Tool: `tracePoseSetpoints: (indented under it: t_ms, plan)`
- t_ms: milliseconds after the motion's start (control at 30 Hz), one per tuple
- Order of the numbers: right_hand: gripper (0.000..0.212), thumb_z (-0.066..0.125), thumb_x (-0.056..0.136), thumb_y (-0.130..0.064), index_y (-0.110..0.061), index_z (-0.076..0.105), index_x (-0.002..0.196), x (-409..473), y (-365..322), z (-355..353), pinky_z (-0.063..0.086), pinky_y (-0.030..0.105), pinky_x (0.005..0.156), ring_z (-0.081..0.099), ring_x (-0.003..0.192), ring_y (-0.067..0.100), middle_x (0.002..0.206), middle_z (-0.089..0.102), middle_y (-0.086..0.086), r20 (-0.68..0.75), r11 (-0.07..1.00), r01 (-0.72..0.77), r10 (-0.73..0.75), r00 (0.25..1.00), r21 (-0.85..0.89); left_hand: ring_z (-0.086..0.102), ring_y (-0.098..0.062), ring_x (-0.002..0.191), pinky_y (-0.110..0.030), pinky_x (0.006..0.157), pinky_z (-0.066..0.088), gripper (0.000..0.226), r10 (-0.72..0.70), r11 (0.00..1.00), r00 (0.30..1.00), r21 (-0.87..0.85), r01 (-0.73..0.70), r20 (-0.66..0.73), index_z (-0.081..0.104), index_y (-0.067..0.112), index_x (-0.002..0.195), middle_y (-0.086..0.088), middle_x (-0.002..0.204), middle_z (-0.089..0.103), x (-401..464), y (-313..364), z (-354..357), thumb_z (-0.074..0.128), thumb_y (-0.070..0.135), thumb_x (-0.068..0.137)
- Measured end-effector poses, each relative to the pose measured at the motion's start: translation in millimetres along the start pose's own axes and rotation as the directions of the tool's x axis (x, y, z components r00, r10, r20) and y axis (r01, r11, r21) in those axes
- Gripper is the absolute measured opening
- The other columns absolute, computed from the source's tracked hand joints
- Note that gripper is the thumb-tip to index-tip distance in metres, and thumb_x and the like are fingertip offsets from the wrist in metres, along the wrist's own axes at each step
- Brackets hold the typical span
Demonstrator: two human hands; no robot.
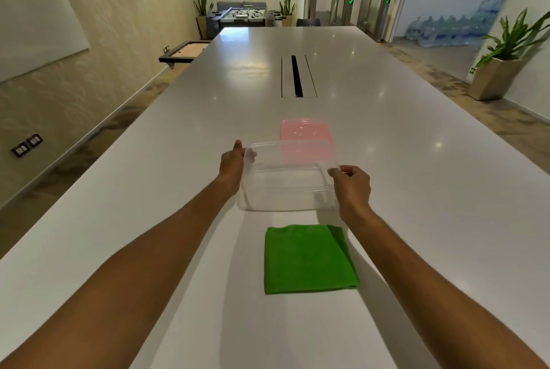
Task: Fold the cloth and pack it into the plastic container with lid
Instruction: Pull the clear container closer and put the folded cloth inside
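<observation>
While both hands, left hand (pixel 233 160) and right hand (pixel 351 182), grip the clear container (pixel 288 184) mid-frame, keep it level, near the folded cloth (pixel 309 260) below.

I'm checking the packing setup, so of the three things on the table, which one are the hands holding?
The clear plastic container: left hand and right hand grip its sides. The pink lid behind and folded green cloth lie untouched.

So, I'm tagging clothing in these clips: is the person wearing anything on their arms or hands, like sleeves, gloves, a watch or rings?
Nothing that shows. Both forearms are bare from the bottom edge of the picture up to the wrists, with no sleeve or cuff in view. The left hand and the right hand are ungloved, and neither wrist carries a watch or band. No rings are visible, though some fingers are partly hidden.
</observation>
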State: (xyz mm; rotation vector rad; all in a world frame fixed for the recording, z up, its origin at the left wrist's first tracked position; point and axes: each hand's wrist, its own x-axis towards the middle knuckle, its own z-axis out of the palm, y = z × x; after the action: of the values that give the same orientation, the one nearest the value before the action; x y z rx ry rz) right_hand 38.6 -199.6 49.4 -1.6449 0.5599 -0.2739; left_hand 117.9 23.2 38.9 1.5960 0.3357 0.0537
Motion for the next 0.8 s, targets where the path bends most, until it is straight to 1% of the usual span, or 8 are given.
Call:
tracePoseSetpoints:
  t_ms: [100, 167, 300, 433, 500, 600, 700, 800]
  plan:
    - [0.035, 0.066, 0.082, -0.024, -0.009, 0.062, 0.114, -1, 2, -2, 0.05, 0.042, 0.091, 0.06, 0.092, 0.021, 0.103, 0.066, 0.004, 0.026, 1.0, -0.019, 0.019, 0.999, 0.001, 0.061, -0.025, 0.081, -0.028, 0.074, 0.047, 0.055, -0.02, 0.999, 1.0, 0.025, 0.019, 0.022, 0.068, 0.015, 0.082, -0.009, 0.098, 0.067, -2, 1, -2, 0.026, 0.044, 0.101]
    - [0.036, 0.067, 0.083, -0.028, -0.01, 0.063, 0.113, -1, 3, -4, 0.05, 0.046, 0.094, 0.061, 0.097, 0.024, 0.106, 0.066, 0.005, 0.071, 0.999, -0.033, 0.033, 0.997, 0.008, 0.061, -0.027, 0.091, -0.031, 0.082, 0.048, 0.054, -0.041, 0.999, 0.998, 0.023, 0.04, 0.038, 0.067, 0.013, 0.086, -0.011, 0.105, 0.067, -3, 2, -6, 0.027, 0.045, 0.1]
    - [0.026, 0.06, 0.089, -0.04, -0.015, 0.064, 0.091, -3, 2, -21, 0.052, 0.05, 0.091, 0.061, 0.084, 0.023, 0.082, 0.064, 0.001, 0.144, 0.999, 0.026, -0.022, 0.989, -0.027, 0.06, -0.025, 0.093, -0.037, 0.086, 0.049, 0.048, -0.043, 0.998, 0.998, -0.041, 0.041, -0.049, 0.062, 0.007, 0.104, -0.011, 0.108, 0.066, -7, 2, -19, 0.033, 0.044, 0.099]
    - [0.034, 0.048, 0.092, -0.046, -0.018, 0.06, 0.075, -12, 7, -50, 0.052, 0.052, 0.087, 0.066, 0.081, 0.029, 0.071, 0.06, -0.005, 0.116, 0.962, 0.124, -0.098, 0.988, -0.243, 0.06, -0.025, 0.082, -0.037, 0.077, 0.051, 0.04, -0.022, 0.998, 0.985, -0.066, 0.011, -0.174, 0.062, 0.011, 0.09, -0.009, 0.1, 0.067, -21, -6, -41, 0.038, 0.043, 0.097]
    - [0.042, 0.047, 0.092, -0.046, -0.009, 0.063, 0.081, -18, 11, -61, 0.052, 0.052, 0.087, 0.066, 0.081, 0.03, 0.07, 0.06, -0.004, 0.184, 0.911, 0.121, -0.051, 0.982, -0.394, 0.063, -0.028, 0.081, -0.041, 0.079, 0.054, 0.04, -0.023, 0.997, 0.977, -0.079, 0.007, -0.212, 0.062, 0.011, 0.093, -0.01, 0.099, 0.068, -37, -13, -53, 0.038, 0.042, 0.097]
    - [0.047, 0.047, 0.09, -0.052, -0.01, 0.062, 0.074, -31, 17, -70, 0.054, 0.046, 0.083, 0.067, 0.073, 0.028, 0.071, 0.066, 0.004, 0.27, 0.788, 0.138, 0.036, 0.962, -0.599, 0.062, -0.029, 0.069, -0.044, 0.071, 0.055, 0.041, -0.053, 0.995, 0.968, -0.093, 0.031, -0.244, 0.063, 0.009, 0.092, -0.013, 0.094, 0.068, -67, -25, -63, 0.039, 0.042, 0.097]
    - [0.055, 0.047, 0.086, -0.059, -0.008, 0.064, 0.079, -43, 26, -72, 0.055, 0.038, 0.077, 0.067, 0.067, 0.026, 0.071, 0.068, 0.007, 0.31, 0.665, 0.191, 0.064, 0.949, -0.722, 0.056, -0.028, 0.053, -0.038, 0.055, 0.053, 0.04, -0.154, 0.987, 0.974, -0.061, 0.146, -0.164, 0.061, 0.003, 0.089, -0.017, 0.082, 0.064, -101, -36, -59, 0.046, 0.04, 0.095]
    - [0.057, 0.059, 0.073, -0.067, -0.011, 0.063, 0.082, -51, 31, -70, 0.057, 0.04, 0.074, 0.067, 0.07, 0.024, 0.077, 0.068, 0.006, 0.365, 0.602, 0.212, 0.144, 0.92, -0.77, 0.054, -0.027, 0.042, -0.034, 0.046, 0.05, 0.048, -0.23, 0.968, 0.973, 0.097, 0.23, -0.009, 0.061, 0.0, 0.083, -0.02, 0.071, 0.065, -131, -41, -46, 0.05, 0.047, 0.092]
